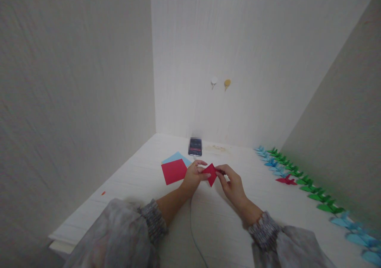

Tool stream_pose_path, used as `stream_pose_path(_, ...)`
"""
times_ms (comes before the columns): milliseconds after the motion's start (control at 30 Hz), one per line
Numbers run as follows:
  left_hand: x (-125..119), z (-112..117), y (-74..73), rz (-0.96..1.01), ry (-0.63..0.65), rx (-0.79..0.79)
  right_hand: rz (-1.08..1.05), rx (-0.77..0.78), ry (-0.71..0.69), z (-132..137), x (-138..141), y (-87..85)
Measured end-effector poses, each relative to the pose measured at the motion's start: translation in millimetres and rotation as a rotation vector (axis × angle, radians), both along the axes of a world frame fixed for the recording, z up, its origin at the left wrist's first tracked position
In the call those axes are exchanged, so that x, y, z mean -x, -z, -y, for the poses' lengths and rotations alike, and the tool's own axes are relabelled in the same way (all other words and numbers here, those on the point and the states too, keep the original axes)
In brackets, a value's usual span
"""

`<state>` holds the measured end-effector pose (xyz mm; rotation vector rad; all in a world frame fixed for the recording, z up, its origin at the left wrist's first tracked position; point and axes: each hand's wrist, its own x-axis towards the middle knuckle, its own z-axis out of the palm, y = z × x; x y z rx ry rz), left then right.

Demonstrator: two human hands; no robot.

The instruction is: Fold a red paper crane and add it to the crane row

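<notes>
A small folded piece of red paper (211, 173) is held just above the white table (137, 180), pinched from both sides. My left hand (195, 175) grips its left edge with thumb and fingers closed. My right hand (230, 182) pinches its right edge. Just left of my left hand a flat red paper square (173, 171) lies on a light blue sheet (175, 157).
A phone (195, 146) leans against the back wall, its cable (193, 224) running toward me. A row of folded green, blue and one red paper figures (309, 188) lines the right wall. Two small hooks (220, 83) are on the back wall. The table's left edge is near.
</notes>
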<state>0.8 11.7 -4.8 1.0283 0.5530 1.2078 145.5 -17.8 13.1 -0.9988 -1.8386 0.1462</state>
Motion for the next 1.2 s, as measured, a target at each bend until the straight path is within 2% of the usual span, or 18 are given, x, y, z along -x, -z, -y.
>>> stream_pose_path(333, -0.5, 2.9, -5.4, -0.041, 0.012, -0.063, 0.015, 0.016, 0.019, 2.5, 1.2, -3.1)
stream_pose_path(600, -1.8, 5.1, -6.5, -0.056, -0.005, -0.028, 0.134, -0.163, 0.089, -1.8, -6.4, 3.7)
stream_pose_path(767, -2.1, 5.5, -7.0, -0.021, 0.022, 0.026, 0.148, -0.236, 0.071, -2.4, -7.3, 4.5)
stream_pose_path(967, -3.2, 5.3, -9.5, 0.063, 0.001, 0.013, 0.116, -0.175, -0.079, -0.1, -1.7, -2.2)
stream_pose_path(1200, -3.0, 1.0, -5.2, 0.075, -0.035, -0.042, 0.127, -0.057, -0.084, -3.9, -2.9, -1.1)
